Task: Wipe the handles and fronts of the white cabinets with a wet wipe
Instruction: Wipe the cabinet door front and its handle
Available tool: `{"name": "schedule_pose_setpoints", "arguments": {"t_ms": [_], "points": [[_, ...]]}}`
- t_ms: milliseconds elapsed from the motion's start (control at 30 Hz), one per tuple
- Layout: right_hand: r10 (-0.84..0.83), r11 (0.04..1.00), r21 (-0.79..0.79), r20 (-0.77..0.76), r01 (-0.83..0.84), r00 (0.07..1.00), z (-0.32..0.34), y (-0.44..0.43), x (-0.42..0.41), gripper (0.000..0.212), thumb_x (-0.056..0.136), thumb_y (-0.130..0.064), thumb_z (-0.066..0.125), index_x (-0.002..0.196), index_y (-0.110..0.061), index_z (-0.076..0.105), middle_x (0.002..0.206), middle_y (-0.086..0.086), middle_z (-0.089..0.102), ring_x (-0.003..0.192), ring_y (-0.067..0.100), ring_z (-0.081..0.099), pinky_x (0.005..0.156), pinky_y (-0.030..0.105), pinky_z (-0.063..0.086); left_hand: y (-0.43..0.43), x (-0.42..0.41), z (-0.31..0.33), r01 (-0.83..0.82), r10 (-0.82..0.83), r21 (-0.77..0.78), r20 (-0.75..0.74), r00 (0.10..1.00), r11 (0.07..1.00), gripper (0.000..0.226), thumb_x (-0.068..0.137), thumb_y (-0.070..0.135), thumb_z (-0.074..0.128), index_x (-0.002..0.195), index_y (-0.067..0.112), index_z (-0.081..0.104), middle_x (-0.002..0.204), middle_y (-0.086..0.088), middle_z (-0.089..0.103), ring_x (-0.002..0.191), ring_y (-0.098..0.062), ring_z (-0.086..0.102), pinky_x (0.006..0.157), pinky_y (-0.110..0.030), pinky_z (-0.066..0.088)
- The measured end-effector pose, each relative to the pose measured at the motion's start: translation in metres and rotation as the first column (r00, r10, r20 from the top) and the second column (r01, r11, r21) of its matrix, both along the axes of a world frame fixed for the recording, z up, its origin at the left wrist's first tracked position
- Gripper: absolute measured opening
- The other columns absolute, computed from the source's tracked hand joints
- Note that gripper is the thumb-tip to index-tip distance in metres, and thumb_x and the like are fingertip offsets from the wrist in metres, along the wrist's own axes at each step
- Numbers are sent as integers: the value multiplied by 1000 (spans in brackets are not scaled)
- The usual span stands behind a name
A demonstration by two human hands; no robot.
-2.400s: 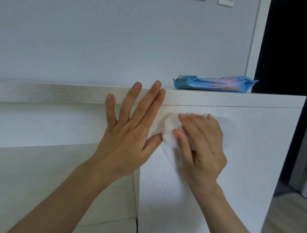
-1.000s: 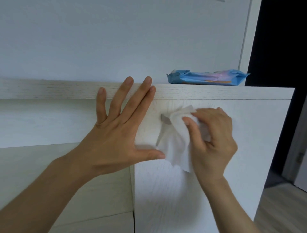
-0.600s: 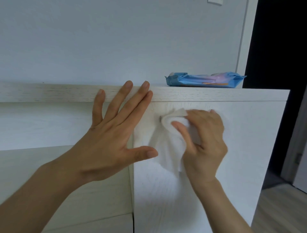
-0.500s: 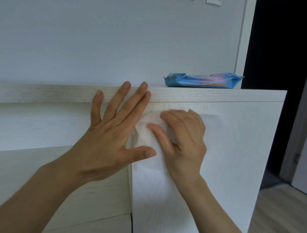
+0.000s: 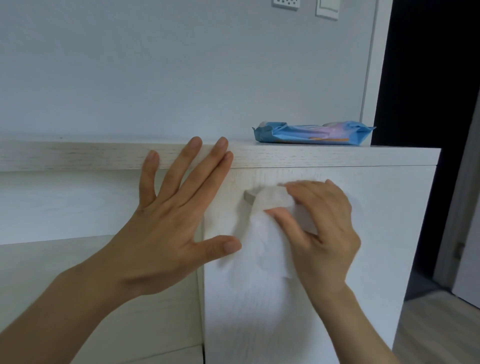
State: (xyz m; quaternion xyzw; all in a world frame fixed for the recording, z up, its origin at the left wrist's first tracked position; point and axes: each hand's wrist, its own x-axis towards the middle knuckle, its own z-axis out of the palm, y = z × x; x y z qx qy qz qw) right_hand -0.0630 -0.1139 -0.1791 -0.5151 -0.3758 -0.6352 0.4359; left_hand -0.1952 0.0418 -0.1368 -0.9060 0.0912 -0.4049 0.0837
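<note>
The right hand [image 5: 319, 228] clamps the wet wipe [image 5: 270, 233] around the handle [image 5: 249, 201] to scrub it. Beside it, the left hand [image 5: 171, 223], fingers spread, braces the cabinet door [image 5: 376, 233].

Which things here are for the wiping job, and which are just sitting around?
For the job: wet wipe, cabinet handle, white cabinet door, right hand, left hand.
Just sitting around: blue wipes pack, wall socket, light switch.
</note>
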Motion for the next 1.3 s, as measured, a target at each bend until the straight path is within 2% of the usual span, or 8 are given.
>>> {"name": "schedule_pose_setpoints", "arguments": {"t_ms": [200,367,567,733,833,967,1100,1300], "points": [[30,998,-59,95,-25,995,0,36,-15,24,98,-21,52,109,-4,66,108,7,68,109,16,58,110,29,33,-1,3,-1,-26,26,15,22,999,1000,86,90,73,3,152,14,10,160,4,1,146,-15,-10,112,-36,-18],[-54,998,-7,110,55,992,-4,20,-5,28,98,-27,53,117,-7,58,121,5,58,118,17,54,112,34,33,0,0,1,2,-2,-2,16,1000,1000,88,89,74,1,153,14,10,160,5,1,146,-14,-9,112,-35,-18],[39,999,-43,134,-34,990,4,25,-7,24,96,-20,56,94,-1,71,92,7,70,91,16,58,100,27,37,0,1,0,8,-8,-7,15,1000,1000,86,90,73,2,153,15,8,160,7,-1,146,-14,-9,112,-34,-20],[2,999,-34,158,4,987,2,6,5,17,96,-22,58,96,-6,63,90,8,67,90,16,56,98,30,39,1,1,0,24,-23,-8,22,999,1000,85,89,74,0,153,18,5,160,8,-3,145,-13,-11,111,-32,-21],[69,995,-81,178,-55,982,4,33,-11,18,98,-14,54,96,-3,68,98,10,70,96,19,60,100,32,41,1,3,-1,7,-7,-2,41,999,1000,85,90,73,1,152,15,6,160,7,-1,146,-13,-10,112,-33,-20],[82,987,-152,196,-52,977,1,15,-1,21,96,-9,53,114,-4,61,117,5,60,111,19,59,104,36,41,0,2,-1,21,-21,-7,38,999,1000,86,90,73,1,152,15,9,160,6,1,146,-13,-9,112,-34,-19],[38,989,-149,186,-10,982,-4,8,1,27,88,-1,58,114,-2,59,120,8,59,115,21,58,105,38,41,1,0,0,30,-30,-11,34,999,999,87,89,73,1,153,14,11,160,6,2,146,-13,-9,112,-34,-18],[61,980,-200,252,-10,966,3,15,-4,18,98,-10,53,112,-3,61,119,8,59,113,20,59,104,36,42,-1,1,0,17,-17,-16,38,999,1000,88,90,72,1,152,12,13,160,4,4,146,-14,-7,112,-33,-19]]}}
